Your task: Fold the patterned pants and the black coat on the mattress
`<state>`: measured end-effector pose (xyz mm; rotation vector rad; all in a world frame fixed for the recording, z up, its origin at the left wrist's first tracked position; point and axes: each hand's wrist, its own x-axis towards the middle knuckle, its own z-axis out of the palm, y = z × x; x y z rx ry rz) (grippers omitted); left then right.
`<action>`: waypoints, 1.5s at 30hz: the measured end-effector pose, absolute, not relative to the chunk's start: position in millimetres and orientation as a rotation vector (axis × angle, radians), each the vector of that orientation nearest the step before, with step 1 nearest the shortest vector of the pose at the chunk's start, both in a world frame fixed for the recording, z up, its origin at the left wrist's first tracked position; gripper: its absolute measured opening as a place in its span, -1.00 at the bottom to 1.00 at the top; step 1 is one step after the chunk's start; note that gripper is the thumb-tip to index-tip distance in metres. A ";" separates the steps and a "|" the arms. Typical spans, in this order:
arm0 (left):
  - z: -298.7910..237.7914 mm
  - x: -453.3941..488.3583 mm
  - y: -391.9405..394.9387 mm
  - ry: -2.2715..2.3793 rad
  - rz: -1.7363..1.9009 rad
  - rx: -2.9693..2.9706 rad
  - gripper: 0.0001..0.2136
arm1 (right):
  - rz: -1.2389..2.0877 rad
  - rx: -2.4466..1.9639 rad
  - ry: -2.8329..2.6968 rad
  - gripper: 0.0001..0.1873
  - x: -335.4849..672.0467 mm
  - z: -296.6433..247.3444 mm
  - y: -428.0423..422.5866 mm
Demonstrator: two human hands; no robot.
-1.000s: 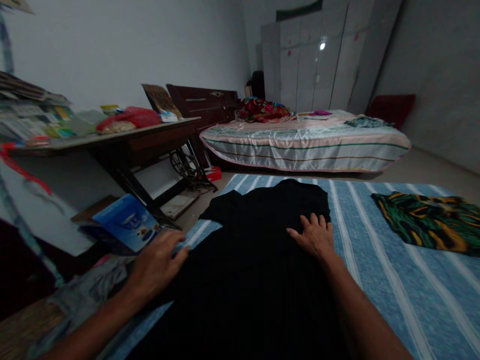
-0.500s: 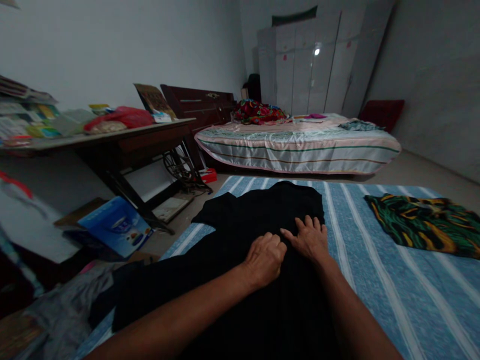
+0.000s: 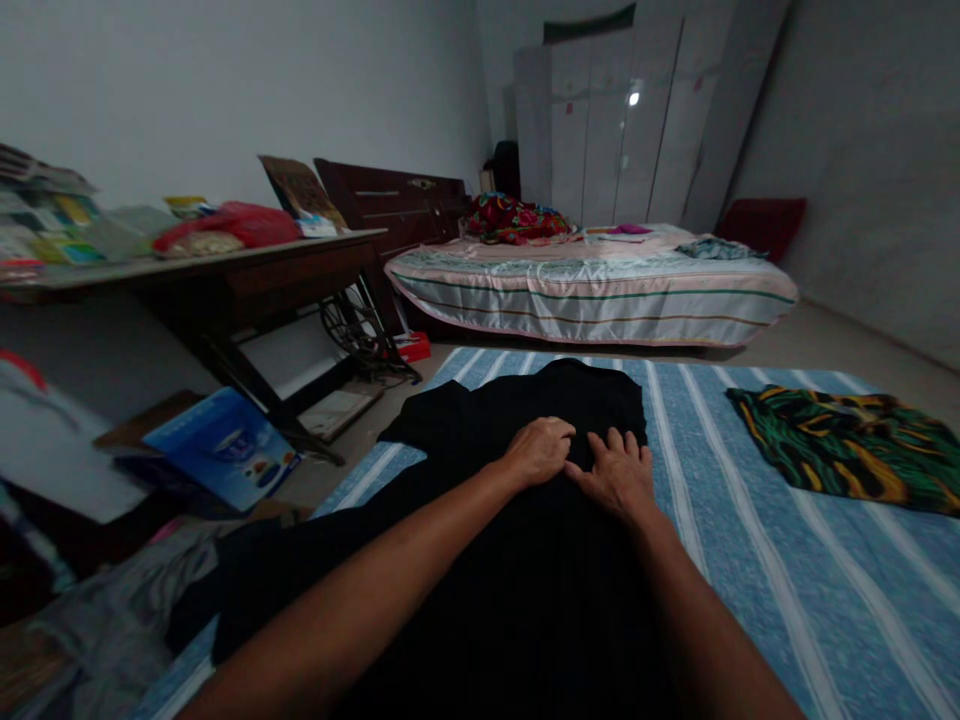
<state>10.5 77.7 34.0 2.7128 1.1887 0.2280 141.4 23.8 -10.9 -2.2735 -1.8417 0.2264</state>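
A black short-sleeved shirt (image 3: 480,420) lies spread on the blue-and-white striped bed cover in front of me. One sleeve points out to the left; the right edge runs nearly straight, with no sleeve sticking out there. My left hand (image 3: 540,450) rests on the upper part of the shirt, its fingers curled down into the dark cloth, so the fingertips are partly hidden. Just right of it, my right hand (image 3: 619,472) lies flat on the shirt near its right edge, fingers spread. The thumb of that hand almost meets the left hand.
A folded green, black and yellow patterned cloth (image 3: 847,445) lies on the striped cover (image 3: 705,470) at right. Another bed (image 3: 592,295) stands beyond. On the left are a cluttered sewing-machine table (image 3: 247,268), a blue box (image 3: 225,450) and grey cloth (image 3: 127,610).
My left hand has moved up the shirt, away from me, and now sits level with my right hand. The right hand has stayed about where it was.
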 end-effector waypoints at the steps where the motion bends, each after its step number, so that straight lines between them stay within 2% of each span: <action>1: 27.9 13.2 85.4 1.177 0.216 2.718 -0.69 | 0.235 -2.276 -1.841 -0.15 141.5 -10.9 23.8; 8: -5.6 6.5 112.6 1.195 0.136 2.748 -0.62 | 0.224 -2.274 -1.842 -0.09 141.1 -11.3 23.1; 18: 10.0 -16.7 95.6 1.259 0.103 2.878 -0.67 | 0.239 -2.272 -1.835 -0.08 140.2 -11.4 22.2; 26: 5.4 -40.5 96.4 1.251 0.100 2.926 -0.57 | 0.229 -2.272 -1.837 -0.09 139.4 -10.0 21.9; 34: 16.9 -33.2 100.1 1.434 0.080 2.804 -0.67 | 0.241 -2.294 -1.839 -0.08 139.6 -10.2 22.1; 40: 28.7 -14.6 123.5 1.596 0.067 2.630 -0.65 | 0.234 -2.259 -1.832 -0.09 140.1 -9.6 21.4; 45: 30.8 -5.6 148.5 1.699 -0.025 2.474 -0.82 | 0.224 -2.249 -1.838 -0.09 140.5 -9.2 20.1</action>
